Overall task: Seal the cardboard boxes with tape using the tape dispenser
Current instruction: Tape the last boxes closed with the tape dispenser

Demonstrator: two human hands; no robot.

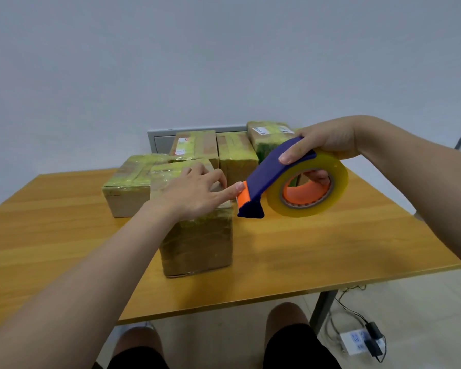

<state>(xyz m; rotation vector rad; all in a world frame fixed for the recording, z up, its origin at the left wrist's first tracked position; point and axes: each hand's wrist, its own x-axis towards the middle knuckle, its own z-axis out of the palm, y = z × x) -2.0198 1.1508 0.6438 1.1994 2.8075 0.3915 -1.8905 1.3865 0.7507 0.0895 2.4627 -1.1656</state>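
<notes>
Left grip (197, 193), fingers relaxed, rests on the box (197, 249); right grip (322, 142) clasps tape dispenser (272, 177) alongside.

Your tape dispenser (272, 177), centre right of the frame, has a deep blue body, an orange guard at its tip and an orange hub. Its tape roll (339, 179) is translucent yellow. The nearest box (197, 243), at centre, is brown cardboard under glossy tape that shows yellow-green along the top. The boxes behind it (125, 187) match, brown with yellow-green bands; two carry white labels (183, 146). Your table (330, 249) is honey-orange with straight wood grain. The wall (197, 62) is pale grey-blue, the panel (160, 139) grey. At lower right, the floor (423, 315) is pale beige, the power strip (354, 342) white with blue markings, the adapter (374, 334) black. Your shorts (298, 350) are black.
</notes>
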